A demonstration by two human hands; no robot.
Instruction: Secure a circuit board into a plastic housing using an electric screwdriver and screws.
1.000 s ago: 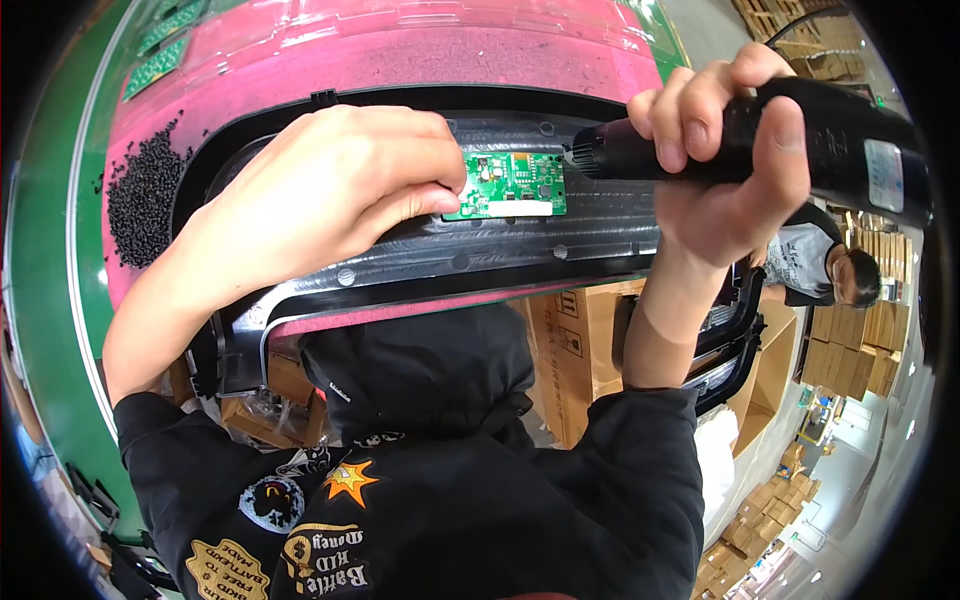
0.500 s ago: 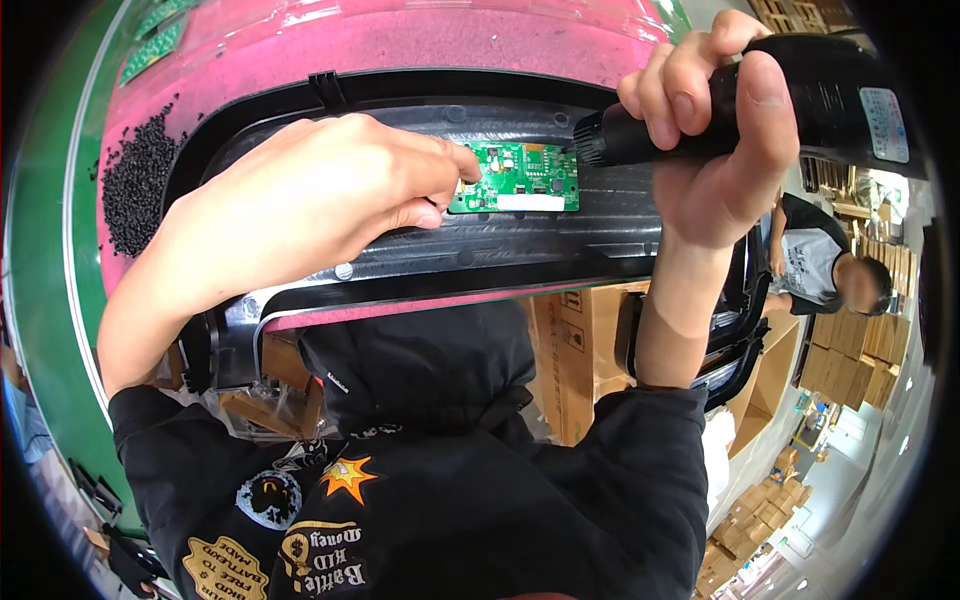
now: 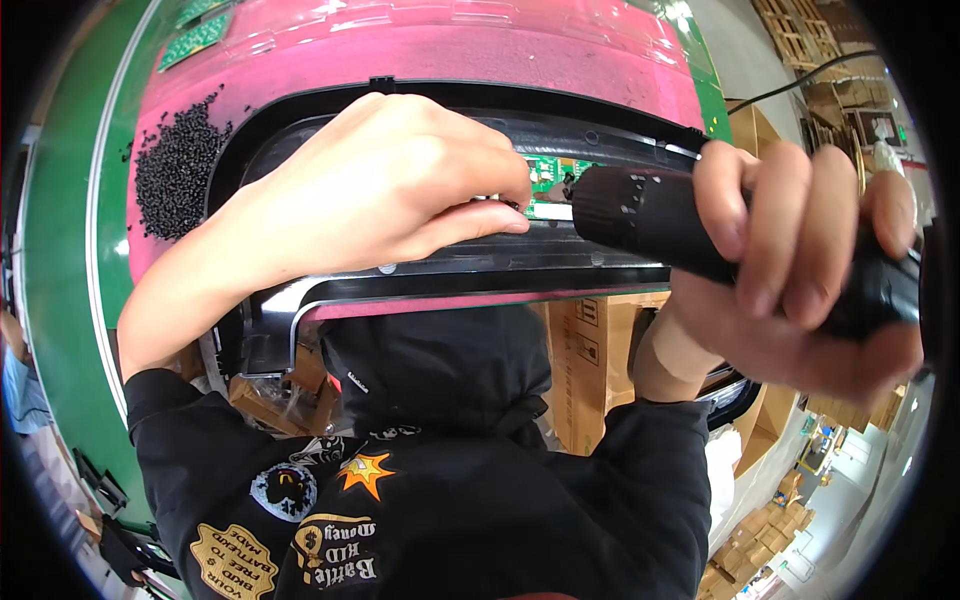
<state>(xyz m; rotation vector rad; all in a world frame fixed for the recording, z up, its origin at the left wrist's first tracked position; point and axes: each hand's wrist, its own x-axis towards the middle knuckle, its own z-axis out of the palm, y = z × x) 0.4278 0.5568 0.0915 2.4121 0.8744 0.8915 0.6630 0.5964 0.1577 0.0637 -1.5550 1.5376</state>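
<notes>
The small green circuit board [image 3: 548, 178] sits in the recess of the long black plastic housing [image 3: 440, 275], just right of the frame's centre, and the housing lies across a pink mat on the worktop [image 3: 400, 45], probably to cushion it. The left hand [image 3: 400, 180] rests palm-down over the housing, fingers curled and fingertips pressing at the board's left edge, seemingly to keep it seated; it grips nothing. The right hand [image 3: 790, 270], at the right of the frame, is wrapped tight around a black electric screwdriver [image 3: 650, 215], whose nose points left onto the board. A heap of small black screws [image 3: 180, 165] lies on the mat at the upper left, within easy reach.
</notes>
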